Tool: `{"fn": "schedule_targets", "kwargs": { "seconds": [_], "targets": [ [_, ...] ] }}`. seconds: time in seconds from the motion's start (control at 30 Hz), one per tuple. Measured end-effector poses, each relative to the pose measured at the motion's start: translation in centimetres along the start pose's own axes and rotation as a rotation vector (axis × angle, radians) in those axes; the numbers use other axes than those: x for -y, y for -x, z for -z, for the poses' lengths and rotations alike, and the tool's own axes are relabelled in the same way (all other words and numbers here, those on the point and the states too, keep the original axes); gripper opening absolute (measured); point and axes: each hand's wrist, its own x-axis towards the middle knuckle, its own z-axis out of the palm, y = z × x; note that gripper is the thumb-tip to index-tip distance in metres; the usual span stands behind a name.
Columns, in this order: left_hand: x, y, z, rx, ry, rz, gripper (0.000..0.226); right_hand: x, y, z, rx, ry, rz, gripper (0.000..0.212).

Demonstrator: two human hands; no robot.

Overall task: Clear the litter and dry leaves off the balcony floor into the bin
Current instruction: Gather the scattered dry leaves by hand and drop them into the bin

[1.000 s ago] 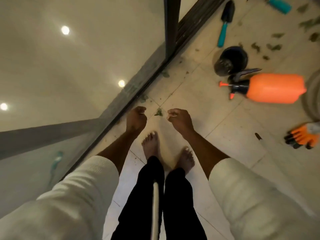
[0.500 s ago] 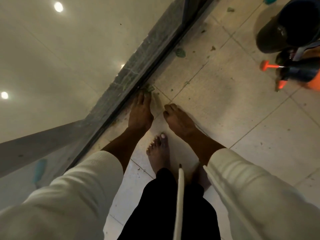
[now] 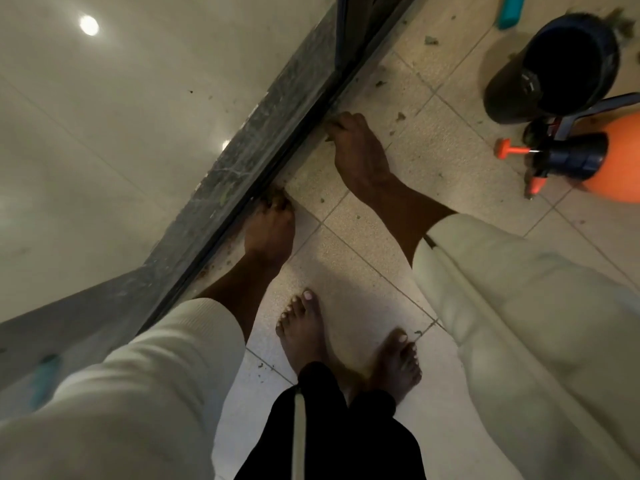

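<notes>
right hand [image 3: 360, 154] moved forward along door track [image 3: 277, 161], no legible writing

The floor tiles [image 3: 433, 174] look like matt, speckled stone, slightly gritty, with pale grout lines. The door track [image 3: 263, 168] beside them is dark metal, dulled with dust and streaks. The glass pane [image 3: 138, 116] is glossy and mirrors ceiling lights. The black pot [image 3: 554, 67] and the orange spray bottle [image 3: 620, 157] are smooth plastic with a faint sheen. The sleeves [image 3: 519, 306] are soft cream ribbed knit cloth.
</notes>
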Motion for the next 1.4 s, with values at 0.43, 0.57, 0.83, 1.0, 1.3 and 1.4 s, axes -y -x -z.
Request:
{"fn": "schedule_targets", "kwargs": {
  "seconds": [0.43, 0.57, 0.83, 1.0, 1.3, 1.4],
  "targets": [
    [-2.8, -1.0, 2.0, -0.09, 0.773, 0.327, 0.025, -1.2, 4.5, -0.9, 0.172, 0.149, -0.002, 0.025],
    [-6.5, -0.5, 3.2, 0.036, 1.296, 0.503, 0.017, -1.7, 7.3, 0.8, -0.005, -0.468, -0.591, 0.02],
    [-18.9, 3.1, 8.7, 0.27, 1.675, 0.56, 0.023, -1.0, 16.5, 12.2, -0.282, -1.106, -0.962, 0.016],
    [-27.5, 6.6, 12.4, 0.551, 1.736, 0.476, 0.047, -1.6, 21.2, 20.8, -0.229, -0.809, -0.888, 0.021],
    [-38.4, 12.9, 19.4, 0.524, 1.581, 0.463, 0.035, -6.2, 27.9, 32.6, -0.24, -0.716, -0.877, 0.011],
    [-40.4, 13.3, 20.3, 0.536, 1.568, 0.475, 0.032, -7.9, 28.4, 33.9, -0.309, -0.655, -0.885, 0.01]
  ]
}}
